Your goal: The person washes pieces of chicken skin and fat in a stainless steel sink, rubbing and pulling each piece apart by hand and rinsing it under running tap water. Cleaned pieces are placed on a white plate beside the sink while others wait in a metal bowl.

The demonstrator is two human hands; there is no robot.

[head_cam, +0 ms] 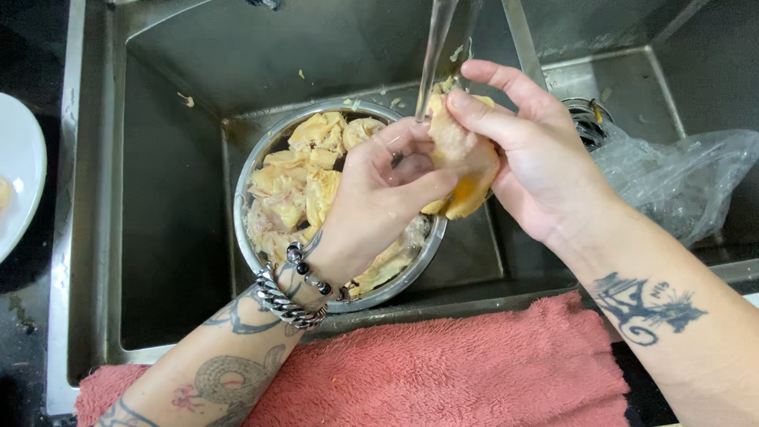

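We hold a chicken piece (462, 162) under the water stream (432, 59), at two o'clock above the bowl (261, 158): left hand (379, 198) fingers curled pinching it, right hand (530, 150) fingers pressed around it.

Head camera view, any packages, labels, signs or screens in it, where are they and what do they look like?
Crumpled clear plastic bag: the only packaging, lying in the right steel sink basin beside the right hand; see-through, wrinkled, with no label visible.
No labels, signs or screens show anywhere.
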